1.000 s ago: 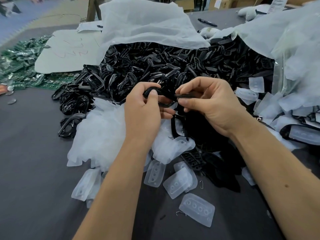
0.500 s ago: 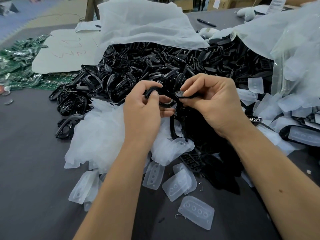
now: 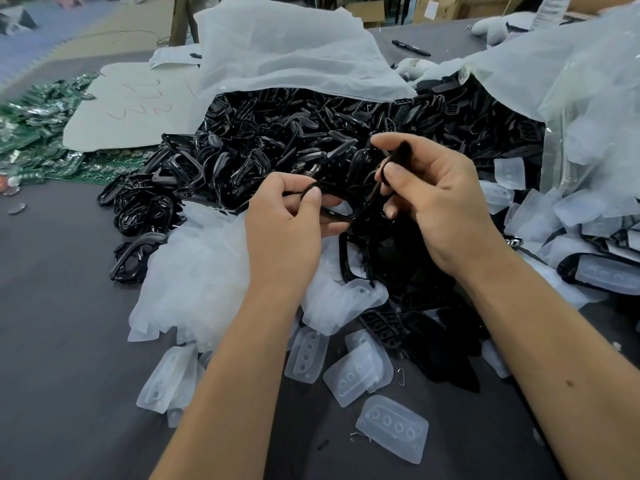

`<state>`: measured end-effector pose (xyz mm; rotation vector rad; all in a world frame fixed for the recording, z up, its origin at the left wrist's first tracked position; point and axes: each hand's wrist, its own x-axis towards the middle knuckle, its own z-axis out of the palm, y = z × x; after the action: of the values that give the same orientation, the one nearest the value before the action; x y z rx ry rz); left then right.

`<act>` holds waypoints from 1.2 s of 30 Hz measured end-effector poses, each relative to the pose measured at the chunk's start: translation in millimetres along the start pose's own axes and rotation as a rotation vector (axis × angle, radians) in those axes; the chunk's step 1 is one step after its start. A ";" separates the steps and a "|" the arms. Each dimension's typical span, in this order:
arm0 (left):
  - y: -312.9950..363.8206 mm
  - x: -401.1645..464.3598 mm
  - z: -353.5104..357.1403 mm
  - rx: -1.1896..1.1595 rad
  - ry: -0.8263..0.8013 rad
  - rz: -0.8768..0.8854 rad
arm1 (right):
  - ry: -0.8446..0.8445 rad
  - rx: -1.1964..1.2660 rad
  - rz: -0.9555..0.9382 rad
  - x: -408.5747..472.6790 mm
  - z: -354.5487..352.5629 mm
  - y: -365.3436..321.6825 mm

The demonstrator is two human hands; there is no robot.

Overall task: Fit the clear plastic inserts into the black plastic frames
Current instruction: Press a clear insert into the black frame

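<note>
Head view looks down on a dark grey desk [image 3: 62, 341] that fills the scene. Across its far half lies a big heap of black frames [image 3: 277, 147], spilling out from under a crumpled translucent plastic bag [image 3: 287, 53]. A second clear bag [image 3: 588, 109] at the right covers more black parts and clear pieces. Left of the heap sits a pale sheet of card with red scribbles [image 3: 128, 105], and beyond it a spread of green circuit boards [image 3: 31, 133]. A mound of clear plastic inserts [image 3: 194, 271] lies at the near edge of the black heap, with loose ones scattered closer to the viewer; one insert with four round holes [image 3: 393, 427] lies flat and alone, nearest the camera. A black marker [image 3: 410, 47] rests at the far side of the desk.

Both forearms reach in from the bottom edge. The left hand [image 3: 287, 230] pinches one black frame [image 3: 329, 202] between thumb and curled fingers, holding it above the pile. The right hand [image 3: 436, 199] has its thumb and fingers curled round a small dark piece [image 3: 403, 148] that is blurred, just beside the right end of the held frame; whether this piece is part of that frame or separate cannot be told. The two hands are close together, over the join between the black heap and the clear mound.
</note>
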<state>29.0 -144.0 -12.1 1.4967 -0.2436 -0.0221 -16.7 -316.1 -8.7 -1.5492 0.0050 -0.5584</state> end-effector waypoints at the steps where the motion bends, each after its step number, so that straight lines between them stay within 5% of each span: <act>1: 0.4 -0.3 0.2 0.004 0.001 0.005 | -0.005 0.018 0.017 0.3 -0.2 -0.5; 20: 3.9 -3.2 4.4 -0.060 0.074 -0.034 | -0.061 -0.529 -0.086 -1.5 11.1 -12.6; 36: 0.3 -0.7 3.8 0.068 0.094 0.000 | 0.010 -0.249 0.107 -4.3 27.5 -13.3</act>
<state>27.6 -147.7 -11.7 1.5609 -0.1701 0.0569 -15.4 -287.9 3.6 -1.7765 0.1691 -0.4943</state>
